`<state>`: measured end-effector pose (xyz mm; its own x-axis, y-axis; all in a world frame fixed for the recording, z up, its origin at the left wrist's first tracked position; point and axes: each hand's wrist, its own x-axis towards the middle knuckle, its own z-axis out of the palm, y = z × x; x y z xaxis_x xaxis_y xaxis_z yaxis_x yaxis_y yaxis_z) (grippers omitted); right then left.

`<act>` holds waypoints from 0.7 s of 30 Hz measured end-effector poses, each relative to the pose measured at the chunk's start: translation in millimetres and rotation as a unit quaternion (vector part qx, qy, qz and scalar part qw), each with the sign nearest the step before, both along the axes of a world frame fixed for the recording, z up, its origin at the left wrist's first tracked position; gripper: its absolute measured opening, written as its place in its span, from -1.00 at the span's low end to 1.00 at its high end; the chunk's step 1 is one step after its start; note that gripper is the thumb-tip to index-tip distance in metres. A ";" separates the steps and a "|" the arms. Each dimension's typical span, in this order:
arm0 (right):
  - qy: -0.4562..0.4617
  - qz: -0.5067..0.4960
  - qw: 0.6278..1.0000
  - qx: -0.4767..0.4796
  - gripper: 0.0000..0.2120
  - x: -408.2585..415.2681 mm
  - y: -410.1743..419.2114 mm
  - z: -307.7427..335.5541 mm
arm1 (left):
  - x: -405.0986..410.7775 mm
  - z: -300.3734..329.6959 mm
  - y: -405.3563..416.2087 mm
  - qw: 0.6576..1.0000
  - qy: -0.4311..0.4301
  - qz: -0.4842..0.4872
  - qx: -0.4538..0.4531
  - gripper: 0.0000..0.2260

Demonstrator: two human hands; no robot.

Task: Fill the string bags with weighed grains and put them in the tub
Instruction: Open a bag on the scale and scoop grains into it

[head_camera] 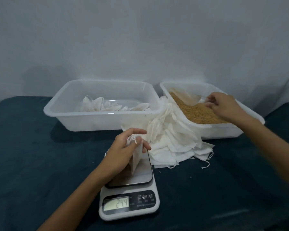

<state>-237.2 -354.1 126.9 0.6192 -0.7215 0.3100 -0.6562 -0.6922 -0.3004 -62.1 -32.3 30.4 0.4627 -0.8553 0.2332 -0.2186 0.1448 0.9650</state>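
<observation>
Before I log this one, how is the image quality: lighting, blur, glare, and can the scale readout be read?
Head view: dim, flat, bluish lighting with soft shadows on the wall behind the tubs; wide-angle bending at the edges, and the right forearm smears with blur near the frame edge. The steel platform of the scale shows mild glare. The display is lit and seems to read 244, any decimal point unclear.

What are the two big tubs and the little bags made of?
The tubs look like milky, see-through plastic: smooth, slightly glossy, contents show through. The bag pile looks like thin white cloth, perhaps non-woven: soft, matte, creased, with strings.
</observation>
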 end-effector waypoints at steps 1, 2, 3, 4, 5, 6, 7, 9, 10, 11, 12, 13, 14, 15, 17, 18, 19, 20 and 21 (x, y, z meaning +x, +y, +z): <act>0.021 -0.032 0.999 -0.009 -0.81 -1.3 -9.8 -5.2 | 0.8 0.0 0.0 1.000 0.000 0.003 -0.009 -0.83; 0.044 -0.060 0.997 -0.015 -0.81 -2.2 -18.2 -10.0 | 1.4 -0.4 0.2 1.000 -0.002 0.003 -0.016 -0.83; 0.063 -0.082 0.994 -0.017 -0.81 -2.8 -24.6 -14.5 | 1.7 -0.6 0.3 1.000 -0.005 0.002 -0.022 -0.83; 0.079 -0.098 0.992 -0.016 -0.82 -3.1 -29.8 -18.7 | 1.7 -0.9 0.1 1.000 -0.009 0.001 -0.025 -0.83; 0.091 -0.110 0.990 -0.013 -0.85 -2.7 -33.9 -22.4 | 1.5 -1.0 0.0 1.000 -0.012 0.001 -0.029 -0.82; 0.102 -0.119 0.988 -0.006 -0.87 -1.7 -37.4 -25.9 | 1.2 -1.0 -0.3 0.999 -0.012 0.004 -0.034 -0.82; 0.111 -0.126 0.986 0.002 -0.83 -0.1 -40.6 -29.3 | 1.3 -0.7 -0.2 0.999 -0.009 0.009 -0.041 -0.81; 0.136 -0.126 0.983 0.017 -0.71 4.1 -45.5 -36.2 | 1.8 1.0 -0.4 0.998 -0.005 0.025 -0.059 -0.79; 0.151 -0.120 0.981 0.027 -0.70 6.3 -46.3 -38.9 | 2.1 1.9 -0.2 0.997 -0.003 0.033 -0.067 -0.78; 0.165 -0.115 0.979 0.038 -0.73 8.1 -46.1 -40.7 | 2.2 2.9 0.0 0.996 0.002 0.038 -0.076 -0.77; 0.174 -0.109 0.977 0.051 -0.78 9.4 -45.4 -41.8 | 2.1 3.9 0.4 0.995 0.010 0.041 -0.085 -0.77; 0.178 -0.107 0.976 0.064 -0.81 10.1 -45.2 -42.5 | 2.0 4.8 0.5 0.995 0.017 0.044 -0.092 -0.76; 0.181 -0.106 0.975 0.070 -0.82 10.6 -45.7 -43.0 | 1.9 5.4 0.6 0.994 0.023 0.048 -0.097 -0.76; 0.189 -0.106 0.974 0.070 -0.82 11.0 -45.9 -42.6 | 1.7 5.8 0.6 0.993 0.026 0.053 -0.100 -0.76; 0.201 -0.111 0.972 0.052 -0.82 11.0 -43.2 -40.9 | 0.8 6.0 0.0 0.992 0.027 0.066 -0.105 -0.75; 0.200 -0.122 0.972 0.024 -0.79 11.3 -39.2 -39.5 | 0.3 6.0 -0.6 0.991 0.023 0.074 -0.107 -0.75; 0.188 -0.132 0.973 -0.025 -0.78 12.6 -32.7 -37.1 | 0.2 6.0 -1.0 0.990 0.017 0.084 -0.108 -0.75; 0.156 -0.130 0.976 -0.083 -0.77 15.8 -22.3 -33.6 | 0.3 6.0 -1.3 0.990 0.012 0.094 -0.109 -0.74; 0.099 -0.107 0.981 -0.125 -0.75 20.2 -7.6 -29.1 | 0.5 6.1 -1.6 0.989 0.009 0.103 -0.110 -0.73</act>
